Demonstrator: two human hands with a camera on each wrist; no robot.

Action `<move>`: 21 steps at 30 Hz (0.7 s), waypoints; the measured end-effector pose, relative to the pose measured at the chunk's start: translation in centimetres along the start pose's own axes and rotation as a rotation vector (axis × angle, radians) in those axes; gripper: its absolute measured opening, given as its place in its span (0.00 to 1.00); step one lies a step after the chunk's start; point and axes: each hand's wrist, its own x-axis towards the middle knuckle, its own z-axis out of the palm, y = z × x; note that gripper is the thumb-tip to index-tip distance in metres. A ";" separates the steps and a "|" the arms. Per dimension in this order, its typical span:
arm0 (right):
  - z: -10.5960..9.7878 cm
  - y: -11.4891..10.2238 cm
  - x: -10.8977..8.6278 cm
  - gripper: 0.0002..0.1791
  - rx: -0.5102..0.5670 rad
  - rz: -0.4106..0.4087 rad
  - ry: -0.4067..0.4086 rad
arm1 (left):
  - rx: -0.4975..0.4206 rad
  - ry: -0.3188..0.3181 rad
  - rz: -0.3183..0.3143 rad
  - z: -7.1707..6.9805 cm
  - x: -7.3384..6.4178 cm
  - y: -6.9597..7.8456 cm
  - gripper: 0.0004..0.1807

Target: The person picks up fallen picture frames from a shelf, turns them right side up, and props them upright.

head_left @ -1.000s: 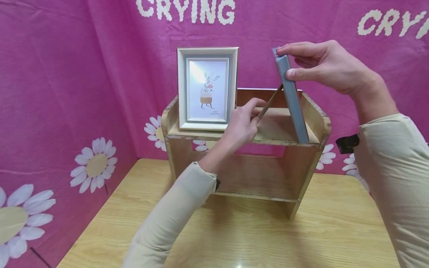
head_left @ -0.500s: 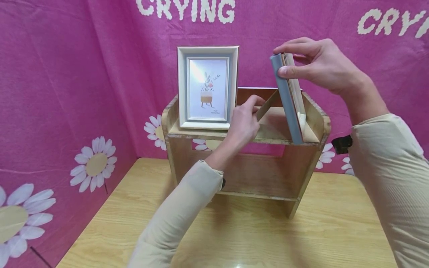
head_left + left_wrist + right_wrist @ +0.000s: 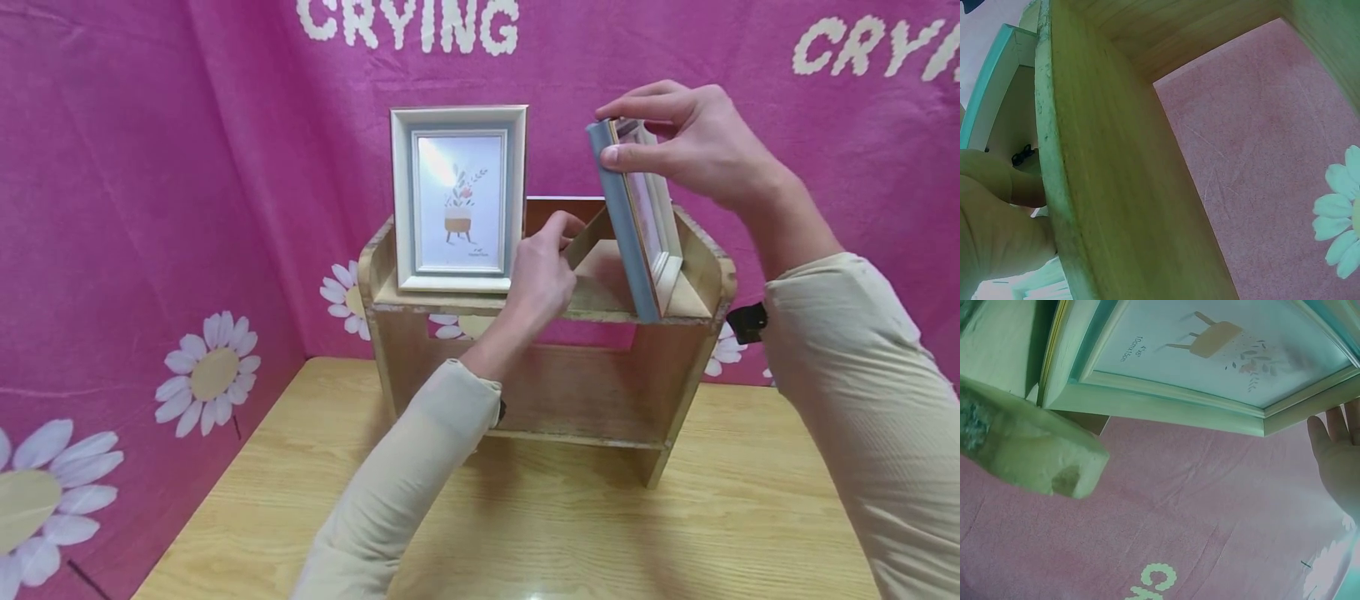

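On the right of the top shelf, a picture frame (image 3: 626, 221) with a pale blue-grey edge stands tilted and seen nearly edge-on, its pale front turned to the right. My right hand (image 3: 693, 146) grips its upper edge, thumb on the near side and fingers over the top. My left hand (image 3: 542, 271) holds the brown support leg (image 3: 588, 239) behind it; the fingertips are partly hidden. The right wrist view shows the frame's glass front with a plant-stand print (image 3: 1216, 340). In the left wrist view, my left hand (image 3: 997, 219) is beside the frame's back (image 3: 1013, 119).
A similar picture frame (image 3: 459, 200) stands upright on the left of the wooden shelf unit (image 3: 551, 315), facing forward. The unit has raised side panels and a lower shelf (image 3: 577, 400). It stands on a wooden table (image 3: 247, 508) before a pink flowered cloth (image 3: 150, 150).
The right-hand frame has swung round and shifted left, so more of its front shows. My right hand has moved left with it, and my left hand stays at the support leg.
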 end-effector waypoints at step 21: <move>0.1 0.0 0.2 0.21 -0.084 0.001 -0.017 | 0.203 0.041 0.124 0.6 -1.2 -0.5 0.20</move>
